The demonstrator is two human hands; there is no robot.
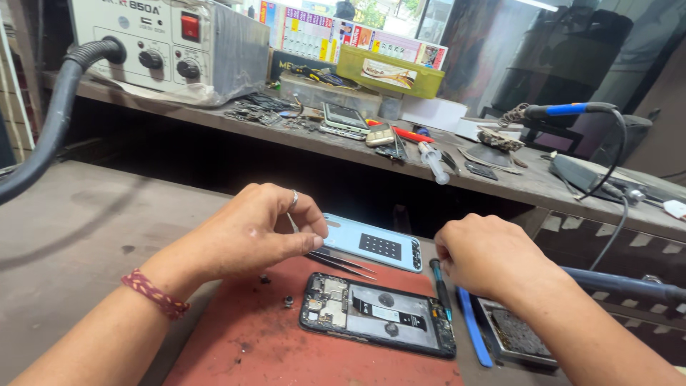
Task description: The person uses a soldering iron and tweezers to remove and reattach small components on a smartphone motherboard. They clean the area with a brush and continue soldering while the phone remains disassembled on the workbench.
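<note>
Our left hand (246, 232) pinches metal tweezers (341, 263); our right hand (486, 254) grips a dark screwdriver (440, 282) beside the opened black phone (379, 314), pale-blue back cover (371, 243) behind, at frame centre.

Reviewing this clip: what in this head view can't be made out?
- Tip of the screwdriver where it meets the opened phone: too small.
- Right hand grip: fingers curl away, hidden.
- Tweezers upper end: covered by left hand.
- Small parts on the red mat: too small.

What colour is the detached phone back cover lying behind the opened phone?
Light blue back cover, clearest in the head view.
</note>
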